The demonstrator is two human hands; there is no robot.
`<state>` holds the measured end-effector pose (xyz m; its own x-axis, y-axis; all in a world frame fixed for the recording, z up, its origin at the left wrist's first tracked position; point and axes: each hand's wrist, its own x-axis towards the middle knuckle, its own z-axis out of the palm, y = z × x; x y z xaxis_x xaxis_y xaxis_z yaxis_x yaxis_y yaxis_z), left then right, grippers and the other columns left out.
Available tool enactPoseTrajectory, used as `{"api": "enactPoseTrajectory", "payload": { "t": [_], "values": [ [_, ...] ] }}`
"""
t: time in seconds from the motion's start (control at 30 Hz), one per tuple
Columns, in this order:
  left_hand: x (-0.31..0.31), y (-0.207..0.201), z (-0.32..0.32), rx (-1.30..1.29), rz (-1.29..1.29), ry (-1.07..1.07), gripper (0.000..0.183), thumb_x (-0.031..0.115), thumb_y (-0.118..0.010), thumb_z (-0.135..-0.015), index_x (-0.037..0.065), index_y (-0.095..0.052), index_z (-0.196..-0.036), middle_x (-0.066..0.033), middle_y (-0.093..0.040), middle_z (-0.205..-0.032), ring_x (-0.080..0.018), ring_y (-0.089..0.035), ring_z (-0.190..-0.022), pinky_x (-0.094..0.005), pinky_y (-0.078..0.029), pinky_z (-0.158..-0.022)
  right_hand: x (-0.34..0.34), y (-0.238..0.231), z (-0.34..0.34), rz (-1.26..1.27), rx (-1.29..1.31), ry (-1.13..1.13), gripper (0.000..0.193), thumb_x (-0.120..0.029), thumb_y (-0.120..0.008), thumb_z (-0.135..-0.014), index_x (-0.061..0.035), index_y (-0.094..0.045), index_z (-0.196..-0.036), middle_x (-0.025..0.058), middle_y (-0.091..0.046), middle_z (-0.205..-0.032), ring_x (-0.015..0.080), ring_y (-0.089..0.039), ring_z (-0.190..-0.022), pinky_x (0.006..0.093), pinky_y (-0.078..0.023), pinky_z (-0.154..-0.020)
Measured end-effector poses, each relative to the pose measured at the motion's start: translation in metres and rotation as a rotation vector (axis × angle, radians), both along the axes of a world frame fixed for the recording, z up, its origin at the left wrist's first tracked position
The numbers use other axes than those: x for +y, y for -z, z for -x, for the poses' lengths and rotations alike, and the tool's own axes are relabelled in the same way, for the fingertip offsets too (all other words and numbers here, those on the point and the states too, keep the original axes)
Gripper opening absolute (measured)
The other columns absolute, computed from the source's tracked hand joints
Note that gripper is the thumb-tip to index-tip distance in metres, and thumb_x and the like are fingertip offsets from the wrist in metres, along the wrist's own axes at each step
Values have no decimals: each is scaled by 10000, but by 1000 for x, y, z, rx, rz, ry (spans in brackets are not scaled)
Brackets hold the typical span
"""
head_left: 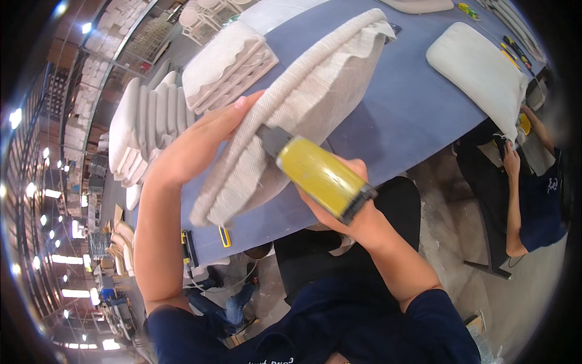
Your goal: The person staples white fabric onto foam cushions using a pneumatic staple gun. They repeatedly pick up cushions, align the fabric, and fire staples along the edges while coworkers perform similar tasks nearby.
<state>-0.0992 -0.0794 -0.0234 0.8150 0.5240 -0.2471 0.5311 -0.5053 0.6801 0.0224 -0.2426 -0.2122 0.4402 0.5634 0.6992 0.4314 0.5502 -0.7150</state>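
A beige upholstered seat cushion [324, 91] stands tilted on its edge over the table, its fabric underside facing right. My left hand [236, 115] grips its far-left side; the fingers are partly hidden behind the rim. In my right hand [348, 218] is a yellow and black staple gun [324, 176], its dark nose against the loose fabric along the cushion's edge. The fingers wrap round the tool's handle, which the yellow body mostly hides.
Piled cushions [142, 124] and a stack of padded pieces [227, 64] stand left. On the blue-grey table [418, 112] lie a yellow cutter [225, 236], a black-and-yellow tool [188, 247] and hand tools [515, 51]. At right, a co-worker's hand [512, 159] is at another cushion [476, 70].
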Motion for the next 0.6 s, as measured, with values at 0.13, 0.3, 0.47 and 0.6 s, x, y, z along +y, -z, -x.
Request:
{"api": "enactPoseTrajectory", "payload": {
  "t": [0.13,0.3,0.47,0.6],
  "values": [
    [7,-9,4,128,-285,-273,811,635,-415,-1211,-92,-717,-1403,-223,-765,-1372,-283,-678,-1274,-394,-451,-1191,24,-18,8,26,91,-53,368,-23,-857,-848,4,-756,-1201,202,-795,-974,419,-784,-854,394,-621,-742],
    [16,2,20,75,-443,-286,790,614,-439,-1213,-122,-711,-1308,-239,-776,-1204,-278,-674,-1167,-410,-477,-1126,39,-28,9,134,195,-109,483,-103,-901,-793,-38,-742,-1245,233,-792,-972,489,-754,-939,452,-614,-768],
    [2,4,19,-18,-415,-328,767,602,-449,-1215,-113,-718,-1275,-196,-771,-1153,-255,-652,-1116,-399,-483,-1098,36,-26,14,112,175,-89,533,-116,-906,-789,-47,-734,-1289,242,-794,-1006,479,-768,-958,461,-621,-793],
    [-2,6,21,4,-376,-300,745,597,-456,-1215,-95,-726,-1279,-200,-769,-1121,-250,-650,-1083,-399,-490,-1080,23,-29,18,120,150,-127,547,-138,-909,-794,-52,-726,-1302,239,-797,-1020,469,-776,-978,456,-626,-810]
  ]
}}
